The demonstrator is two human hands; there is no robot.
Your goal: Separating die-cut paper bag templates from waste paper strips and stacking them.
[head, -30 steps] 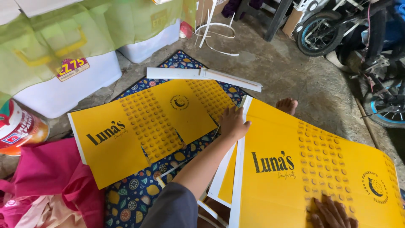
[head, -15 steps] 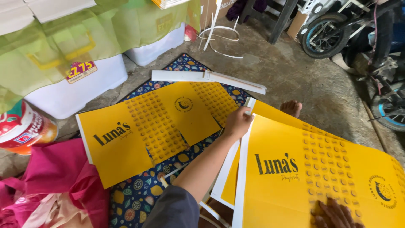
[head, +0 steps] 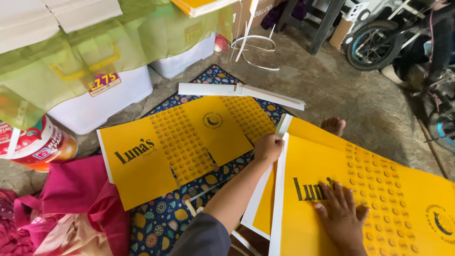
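Rough concrete floor [head: 327, 80], patterned blue mat [head: 163, 220] spread over it, white boxes [head: 102, 97] and a green plastic sheet [head: 80, 52] at the back, a bike wheel [head: 372, 45] top right. Left hand [head: 268, 147] is curled shut on the top left edge of the big yellow printed sheet [head: 379, 189], pinching the white-backed border. Right hand [head: 341, 215] lies flat, fingers spread, pressing on that same sheet and grasping nothing. The sheet lies at the right, over the person's lap area, partly covering another one beneath; a bare foot [head: 333, 125] shows just beyond it. Judgement: to handle this well, keep the flat palm firm as an anchor and lift or fold the pinched edge evenly, so the card does not crease crooked. The sheet looks like stiff, glossy card, yellow with a dotted pattern, dark lettering and a round emblem. Second yellow sheet [head: 180, 142] lies flat on the mat, apart to the left; pink cloth [head: 76, 199] and a tin [head: 38, 147] lie lower left.
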